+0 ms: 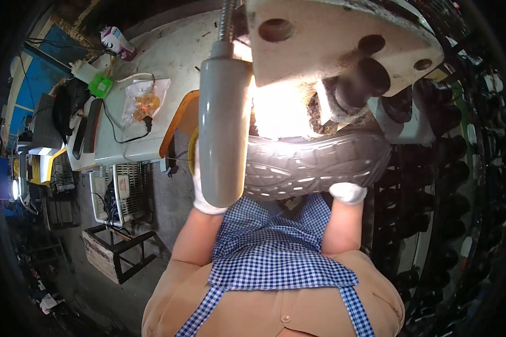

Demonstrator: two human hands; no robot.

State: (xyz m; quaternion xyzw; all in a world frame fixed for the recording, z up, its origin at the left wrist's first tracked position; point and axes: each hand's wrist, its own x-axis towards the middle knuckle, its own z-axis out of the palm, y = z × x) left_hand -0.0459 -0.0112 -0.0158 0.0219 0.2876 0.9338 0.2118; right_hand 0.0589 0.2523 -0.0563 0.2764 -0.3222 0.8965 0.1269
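A dark grey shoe is held on its side under the machine head, its patterned outsole turned toward me. My right hand, in a white glove, grips the shoe near its right end; its fingers are out of sight behind the sole. At the shoe's left end is my left hand, also white-gloved and mostly covered by a grey lamp. Its fingers cannot be seen. Bright light falls between the lamp and the pale machine head, which has a dark round knob.
A worn white table at the left bears a plastic bag, a cable and a green object. Below stand a white plastic basket and a wooden stool. Racks of dark shoes line the right.
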